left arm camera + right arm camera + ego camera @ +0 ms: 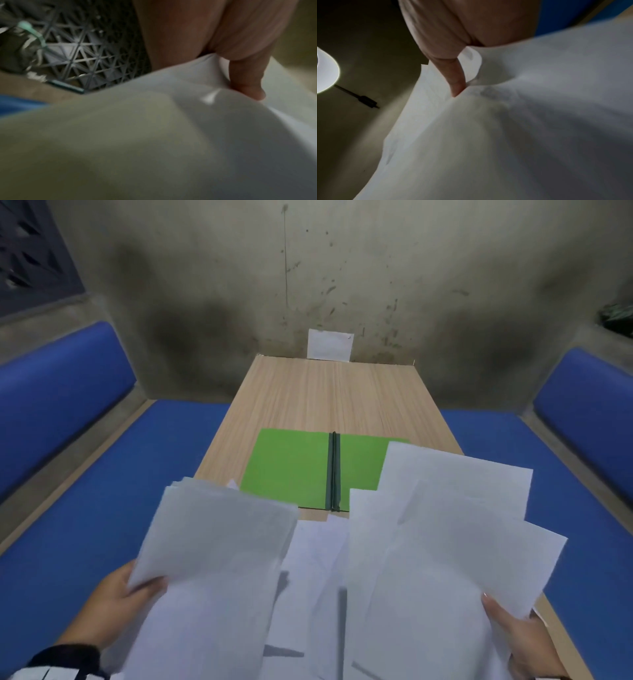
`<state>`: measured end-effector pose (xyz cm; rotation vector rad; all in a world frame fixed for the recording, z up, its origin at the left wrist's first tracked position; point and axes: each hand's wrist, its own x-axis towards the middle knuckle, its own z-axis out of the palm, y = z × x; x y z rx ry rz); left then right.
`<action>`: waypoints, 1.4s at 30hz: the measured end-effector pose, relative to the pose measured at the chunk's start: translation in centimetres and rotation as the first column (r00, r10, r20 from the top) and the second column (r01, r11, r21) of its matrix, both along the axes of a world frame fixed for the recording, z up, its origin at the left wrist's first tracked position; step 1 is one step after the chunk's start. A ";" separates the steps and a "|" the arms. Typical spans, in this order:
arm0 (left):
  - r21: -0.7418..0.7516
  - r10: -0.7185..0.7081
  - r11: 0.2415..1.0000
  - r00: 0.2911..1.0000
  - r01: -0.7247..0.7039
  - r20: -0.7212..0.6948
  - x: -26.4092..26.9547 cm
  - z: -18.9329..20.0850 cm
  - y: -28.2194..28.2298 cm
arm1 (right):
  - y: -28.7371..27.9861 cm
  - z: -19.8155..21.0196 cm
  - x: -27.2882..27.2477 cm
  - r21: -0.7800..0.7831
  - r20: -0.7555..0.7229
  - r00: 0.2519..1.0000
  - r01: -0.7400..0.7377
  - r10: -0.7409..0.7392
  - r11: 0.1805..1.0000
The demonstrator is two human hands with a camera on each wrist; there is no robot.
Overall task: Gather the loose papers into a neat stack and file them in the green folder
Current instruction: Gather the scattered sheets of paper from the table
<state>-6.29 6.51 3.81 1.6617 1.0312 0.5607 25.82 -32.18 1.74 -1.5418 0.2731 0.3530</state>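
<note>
The green folder (291, 467) lies open and flat on the wooden table (325, 395), its dark spine in the middle. In front of it I hold two bunches of white papers lifted off the table. My left hand (116, 604) grips the left bunch (212, 570) at its left edge, thumb on top; in the left wrist view the thumb (247, 75) presses into the sheets (154, 135). My right hand (513, 635) grips the right bunch (445, 535) at its lower right edge, the thumb (455, 75) on the paper (522, 121). More loose sheets (315, 559) lie between the bunches.
Blue padded benches (85, 525) run along both sides of the table, with blue backrests (51, 392). A white sheet (329, 344) leans on the stained wall at the table's far end. A dark lattice panel (82, 51) shows in the left wrist view, a lamp (325, 70) in the right.
</note>
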 end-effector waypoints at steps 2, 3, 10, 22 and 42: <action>0.023 -0.033 0.999 0.999 0.032 0.014 0.7 1.1 -0.5 | 0.3 0.4 -0.5 0.049 0.007 1.000 -0.004 0.004 0.999; 0.037 -0.061 0.998 0.998 0.060 0.027 0.9 1.8 -0.9 | 0.5 0.6 -0.7 0.078 0.010 1.000 -0.011 0.011 0.997; -0.074 -0.056 0.995 0.984 0.069 0.169 0.8 3.8 0.1 | 1.8 1.2 -1.4 0.192 -0.051 0.995 -0.069 0.080 0.979; -0.265 -0.106 0.936 0.906 0.230 0.410 0.8 4.2 2.6 | 0.7 2.3 -0.3 -0.245 -0.010 0.997 0.072 -0.077 0.967; -0.278 -0.664 0.666 0.720 0.692 0.202 10.4 7.9 0.7 | 6.8 8.0 1.8 -0.188 0.272 0.937 -0.172 0.220 0.967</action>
